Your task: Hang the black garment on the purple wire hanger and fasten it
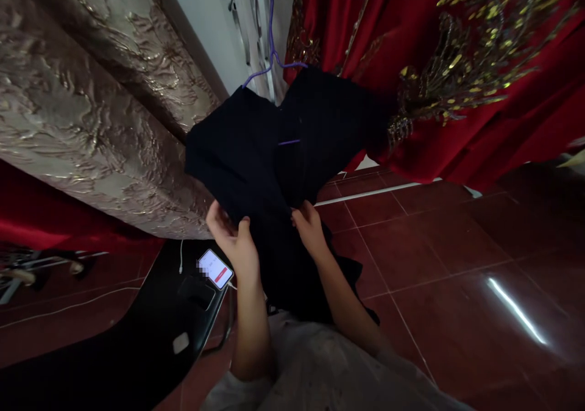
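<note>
Black garment [256, 149] hangs mid-frame on a purple hanger [273, 39], fingers of my left hand [235, 243] and right hand [311, 228] pinched on its lower edge; I reckon a hard tug slips it off or snags the beaded red gown [525, 112] beside it.

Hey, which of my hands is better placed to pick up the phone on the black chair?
Left, probably. Your left hand grips the dark garment right next to the phone on the chair; the right hand holds the cloth on the far side.
</note>
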A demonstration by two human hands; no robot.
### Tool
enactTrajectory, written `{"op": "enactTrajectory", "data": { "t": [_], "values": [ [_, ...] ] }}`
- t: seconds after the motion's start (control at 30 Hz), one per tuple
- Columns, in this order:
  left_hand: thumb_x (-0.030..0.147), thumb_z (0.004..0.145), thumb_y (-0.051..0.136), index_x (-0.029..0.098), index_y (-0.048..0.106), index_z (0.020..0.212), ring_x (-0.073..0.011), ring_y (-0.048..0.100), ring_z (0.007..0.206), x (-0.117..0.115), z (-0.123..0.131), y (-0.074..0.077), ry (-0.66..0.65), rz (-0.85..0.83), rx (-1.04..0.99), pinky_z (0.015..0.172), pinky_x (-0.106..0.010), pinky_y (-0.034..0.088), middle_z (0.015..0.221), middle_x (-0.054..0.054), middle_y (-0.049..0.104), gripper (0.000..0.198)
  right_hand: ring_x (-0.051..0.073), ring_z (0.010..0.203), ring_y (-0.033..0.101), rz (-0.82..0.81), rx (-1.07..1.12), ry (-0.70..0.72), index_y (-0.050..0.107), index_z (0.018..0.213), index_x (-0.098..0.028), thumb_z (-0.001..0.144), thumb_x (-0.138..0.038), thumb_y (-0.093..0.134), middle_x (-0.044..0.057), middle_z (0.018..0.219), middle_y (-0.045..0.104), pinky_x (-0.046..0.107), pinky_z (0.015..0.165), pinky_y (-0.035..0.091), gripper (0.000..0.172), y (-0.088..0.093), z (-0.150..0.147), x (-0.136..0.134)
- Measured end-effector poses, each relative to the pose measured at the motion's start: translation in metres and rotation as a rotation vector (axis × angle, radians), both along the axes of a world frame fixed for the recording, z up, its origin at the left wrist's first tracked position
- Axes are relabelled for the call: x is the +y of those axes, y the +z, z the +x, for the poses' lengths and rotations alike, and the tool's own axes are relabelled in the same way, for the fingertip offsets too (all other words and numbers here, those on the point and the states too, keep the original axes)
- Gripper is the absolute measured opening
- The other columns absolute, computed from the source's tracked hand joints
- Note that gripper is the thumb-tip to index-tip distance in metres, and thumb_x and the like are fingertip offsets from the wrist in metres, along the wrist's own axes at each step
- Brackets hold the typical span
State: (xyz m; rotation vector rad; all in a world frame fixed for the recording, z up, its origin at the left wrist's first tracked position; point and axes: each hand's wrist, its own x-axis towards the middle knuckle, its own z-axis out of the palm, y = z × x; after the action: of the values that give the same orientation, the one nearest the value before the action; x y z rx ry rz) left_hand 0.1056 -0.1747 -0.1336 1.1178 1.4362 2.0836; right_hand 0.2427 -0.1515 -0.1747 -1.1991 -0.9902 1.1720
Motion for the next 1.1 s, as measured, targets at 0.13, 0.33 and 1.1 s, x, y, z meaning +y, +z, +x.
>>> {"op": "enactTrajectory", "data": {
  "t": [0.13, 0.33, 1.1],
  "values": [
    [0.013, 0.088, 0.062, 0.021, 0.070, 0.117, -0.0218, 0.060, 0.126, 0.000, 0.001, -0.008, -0.057, 0.008, 0.233, 0.114, -0.040, 0.044, 0.127, -0.008, 0.065, 0.031, 0.011, 0.056, 0.045, 0.004, -0.008, 0.113, 0.047, 0.066, -0.020, 0.090, -0.048, 0.063, -0.002, 0.060, 0.049, 0.027, 0.056, 0.035, 0.040, 0.017, 0.014, -0.007],
    [0.019, 0.091, 0.067, 0.024, 0.065, 0.119, -0.0212, 0.067, 0.106, -0.003, 0.028, -0.016, -0.648, -0.197, 0.158, 0.098, -0.036, 0.054, 0.110, -0.007, 0.068, 0.028, 0.009, 0.054, 0.037, 0.098, 0.001, 0.159, 0.049, 0.058, -0.018, 0.083, -0.055, 0.075, -0.003, 0.056, 0.044, 0.026, 0.055, 0.030, 0.051, 0.036, 0.013, -0.017],
    [0.020, 0.089, 0.076, 0.024, 0.063, 0.120, -0.0206, 0.067, 0.103, 0.072, 0.039, 0.063, -0.525, 0.108, 0.115, 0.089, -0.031, 0.055, 0.116, -0.005, 0.063, 0.034, 0.011, 0.045, 0.037, 0.477, 0.028, 0.086, 0.062, 0.060, -0.023, 0.090, -0.030, 0.061, -0.001, 0.051, 0.049, 0.027, 0.045, 0.030, 0.032, 0.164, 0.015, 0.062]
  ]
}}
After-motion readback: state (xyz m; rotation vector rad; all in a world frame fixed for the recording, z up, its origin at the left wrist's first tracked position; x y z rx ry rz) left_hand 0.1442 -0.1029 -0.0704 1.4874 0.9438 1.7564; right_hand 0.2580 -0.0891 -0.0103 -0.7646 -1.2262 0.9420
